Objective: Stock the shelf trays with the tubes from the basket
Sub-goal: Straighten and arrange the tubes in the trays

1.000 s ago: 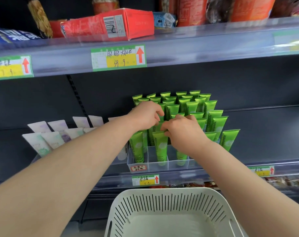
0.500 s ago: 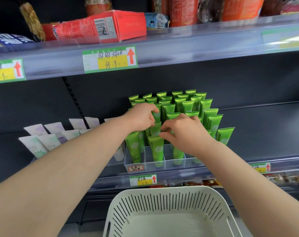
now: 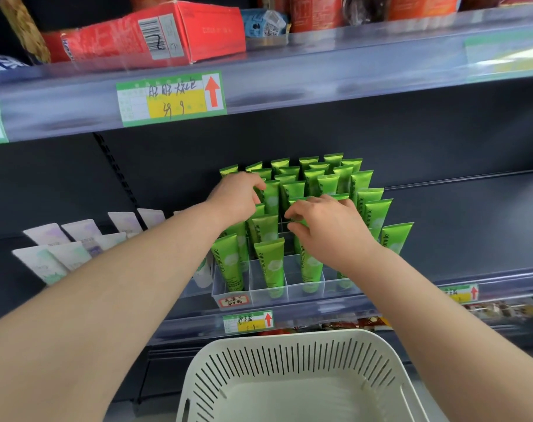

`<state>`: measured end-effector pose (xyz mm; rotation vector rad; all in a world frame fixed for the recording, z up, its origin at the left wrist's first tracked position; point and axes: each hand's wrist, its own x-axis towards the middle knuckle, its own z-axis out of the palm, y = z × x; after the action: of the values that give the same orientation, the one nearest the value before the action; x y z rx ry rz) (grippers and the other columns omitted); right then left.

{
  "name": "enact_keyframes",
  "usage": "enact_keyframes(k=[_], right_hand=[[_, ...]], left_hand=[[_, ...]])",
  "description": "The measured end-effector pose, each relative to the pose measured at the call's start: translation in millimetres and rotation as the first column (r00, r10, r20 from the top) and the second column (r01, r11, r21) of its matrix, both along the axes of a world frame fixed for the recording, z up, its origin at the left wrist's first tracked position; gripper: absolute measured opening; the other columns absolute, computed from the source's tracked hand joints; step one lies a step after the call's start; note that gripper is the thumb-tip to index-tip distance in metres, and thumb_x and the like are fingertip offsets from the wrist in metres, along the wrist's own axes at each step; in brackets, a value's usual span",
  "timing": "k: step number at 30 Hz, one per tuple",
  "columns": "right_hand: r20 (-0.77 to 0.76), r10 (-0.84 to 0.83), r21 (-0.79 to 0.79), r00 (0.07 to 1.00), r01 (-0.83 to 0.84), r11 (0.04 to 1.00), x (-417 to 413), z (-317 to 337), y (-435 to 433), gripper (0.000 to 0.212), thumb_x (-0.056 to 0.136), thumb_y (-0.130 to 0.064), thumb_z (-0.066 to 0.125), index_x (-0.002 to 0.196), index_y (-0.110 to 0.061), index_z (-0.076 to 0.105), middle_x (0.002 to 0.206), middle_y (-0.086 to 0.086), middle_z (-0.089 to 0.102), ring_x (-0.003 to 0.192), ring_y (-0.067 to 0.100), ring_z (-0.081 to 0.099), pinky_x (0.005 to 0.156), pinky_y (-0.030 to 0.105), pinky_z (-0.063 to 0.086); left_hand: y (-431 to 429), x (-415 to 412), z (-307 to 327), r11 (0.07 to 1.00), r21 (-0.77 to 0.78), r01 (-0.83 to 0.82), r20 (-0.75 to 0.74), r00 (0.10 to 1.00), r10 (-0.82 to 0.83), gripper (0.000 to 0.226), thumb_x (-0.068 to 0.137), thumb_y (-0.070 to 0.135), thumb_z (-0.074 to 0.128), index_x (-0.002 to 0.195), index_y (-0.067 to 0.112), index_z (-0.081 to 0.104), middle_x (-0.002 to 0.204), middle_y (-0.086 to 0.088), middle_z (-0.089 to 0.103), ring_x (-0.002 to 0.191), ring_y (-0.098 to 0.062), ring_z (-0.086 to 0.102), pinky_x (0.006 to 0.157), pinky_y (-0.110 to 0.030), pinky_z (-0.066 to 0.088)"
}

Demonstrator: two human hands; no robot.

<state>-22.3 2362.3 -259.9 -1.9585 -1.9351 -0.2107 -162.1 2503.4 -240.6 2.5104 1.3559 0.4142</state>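
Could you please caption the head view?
Left hand and right hand adjust green tubes in the clear tray above the basket.

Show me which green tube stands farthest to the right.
The green tube beside the wrist of the right hand: it stands alone at the block's right edge, with only dark shelf beyond it.

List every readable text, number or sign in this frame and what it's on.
"Chamomile": printed down the green tubes.
"2": handwritten on the barcode sticker of the red box.
Red up arrow: on the upper price tag; its handwriting is not legible.
Too blurred to read: tray label, lower price tags.
Too small to read: print on the white tubes.
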Motion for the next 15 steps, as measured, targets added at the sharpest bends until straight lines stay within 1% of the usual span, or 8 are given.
enact_keyframes(k=[2, 6, 9, 12, 15], right_hand=[[-0.014, 0.002, 0.002, 1.0, -0.002, 1.0, 2, -1, 1, 0.025, 0.096, -0.037, 0.046, 0.117, -0.029, 0.059, 0.114, -0.007, 0.064, 0.11, 0.02, 0.051, 0.088, 0.04, 0.037], [-0.037, 0.006, 0.003, 0.999, -0.006, 1.0, 4, -1, 3, 0.024, 0.096, -0.038, 0.047, 0.115, -0.029, 0.059, 0.112, -0.008, 0.064, 0.109, 0.02, 0.052, 0.087, 0.04, 0.037], [-0.041, 0.006, 0.002, 0.999, -0.006, 1.0, 5, -2, 4, 0.024, 0.096, -0.037, 0.047, 0.114, -0.029, 0.06, 0.111, -0.008, 0.065, 0.109, 0.02, 0.052, 0.088, 0.04, 0.037], [-0.038, 0.003, -0.004, 0.999, -0.003, 1.0, 6, -1, 4, 0.024, 0.096, -0.038, 0.047, 0.114, -0.029, 0.06, 0.112, -0.009, 0.064, 0.109, 0.02, 0.052, 0.088, 0.04, 0.037], [-0.032, 0.005, -0.01, 0.999, -0.005, 1.0, 5, 0, 4, 0.024, 0.096, -0.037, 0.047, 0.114, -0.03, 0.06, 0.111, -0.009, 0.065, 0.109, 0.019, 0.052, 0.087, 0.04, 0.037]], left_hand=[[0, 4, -2, 1.0, 0.021, -0.002, 0.003, 1.0, 0.002, 0.059, 0.081, -0.01, 0.058, 0.128, 0.025, 0.058, 0.085, 0.013, 0.06, 0.088, -0.011, 0.06, 0.078, -0.029, 0.053], [-1, 13, -4, 0.998, 0.064, 0.02, 0.062, 0.998, -0.024, 0.066, 0.079, -0.01, 0.059, 0.133, 0.028, 0.054, 0.085, 0.012, 0.063, 0.09, -0.014, 0.062, 0.081, -0.038, 0.056], [-3, 17, -7, 0.995, 0.092, 0.047, 0.074, 0.996, -0.054, 0.068, 0.079, -0.009, 0.059, 0.134, 0.03, 0.052, 0.08, 0.017, 0.06, 0.089, -0.015, 0.063, 0.081, -0.04, 0.056], [-5, 19, -6, 0.995, 0.06, 0.076, 0.066, 0.995, -0.08, 0.067, 0.08, -0.009, 0.056, 0.134, 0.028, 0.052, 0.079, 0.017, 0.059, 0.085, -0.014, 0.063, 0.08, -0.039, 0.056], [-4, 19, -3, 0.998, 0.017, 0.068, 0.086, 0.994, -0.069, 0.063, 0.081, -0.007, 0.06, 0.133, 0.029, 0.054, 0.08, 0.018, 0.06, 0.087, -0.013, 0.063, 0.081, -0.04, 0.056]])
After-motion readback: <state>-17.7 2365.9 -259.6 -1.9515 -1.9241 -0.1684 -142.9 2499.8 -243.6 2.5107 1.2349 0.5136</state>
